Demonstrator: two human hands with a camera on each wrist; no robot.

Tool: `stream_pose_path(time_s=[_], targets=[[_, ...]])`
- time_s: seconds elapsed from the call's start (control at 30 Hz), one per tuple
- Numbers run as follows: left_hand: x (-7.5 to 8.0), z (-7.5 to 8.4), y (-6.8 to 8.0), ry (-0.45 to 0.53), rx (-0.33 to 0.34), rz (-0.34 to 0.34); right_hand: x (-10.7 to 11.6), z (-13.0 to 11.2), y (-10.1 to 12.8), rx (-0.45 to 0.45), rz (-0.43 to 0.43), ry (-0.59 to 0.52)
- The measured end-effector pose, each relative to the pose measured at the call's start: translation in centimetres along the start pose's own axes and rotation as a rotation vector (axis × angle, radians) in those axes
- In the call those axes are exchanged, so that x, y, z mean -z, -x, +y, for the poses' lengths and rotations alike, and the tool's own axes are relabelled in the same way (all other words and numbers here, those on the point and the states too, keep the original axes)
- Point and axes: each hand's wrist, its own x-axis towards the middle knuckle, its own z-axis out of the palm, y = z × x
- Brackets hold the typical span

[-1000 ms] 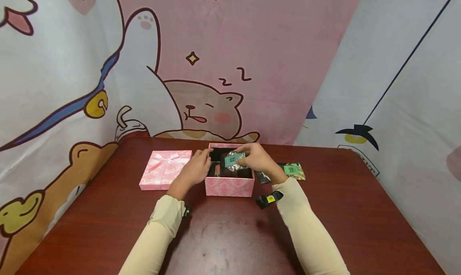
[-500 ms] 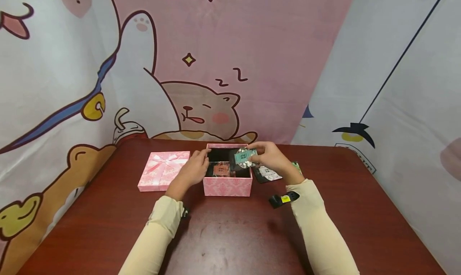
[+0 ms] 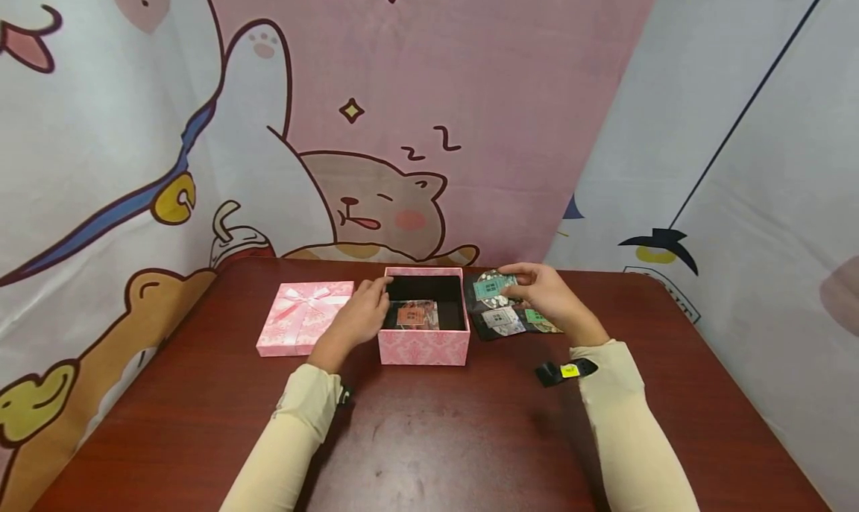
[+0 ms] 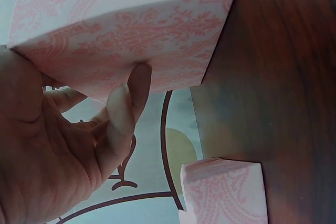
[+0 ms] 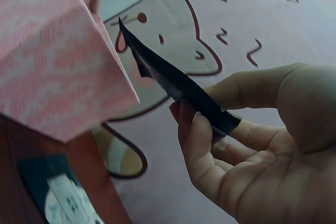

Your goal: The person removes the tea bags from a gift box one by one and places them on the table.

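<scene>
Black flat sachet with a teal label pinched between thumb and fingers of the right hand; held to the right of the pink patterned rectangular box with black interior, on the far side. Sachet seen nearly edge-on in the right wrist view; contact with the surface below cannot be told. Left wall of the box gripped by the left hand, thumb pressed to the outside, other fingers over the rim. Hands well apart. One dark sachet with an orange-red label lying inside the box, toward the near left. Black sachet with a white label placed just right of the box, nearer than the held one; green-labelled sachet beside it on the right, partly covered. Pink patterned square lid with a pink bow laid left of the box on the reddish-brown wooden tabletop. Cartoon-printed pink and white cloth hung behind.
</scene>
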Motion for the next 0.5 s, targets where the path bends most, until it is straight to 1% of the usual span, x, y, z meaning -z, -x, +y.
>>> stream_pose_path(time_s=[0.23,0.5], targets=[[0.1,0.1,0.0,-0.002,-0.002,0.004,2.5,1.6,0.9,-0.027,0.030,-0.029],[0.0,0.2,0.1,0.007,-0.005,0.011,5.2,3.5,1.8,-0.064,0.065,-0.009]])
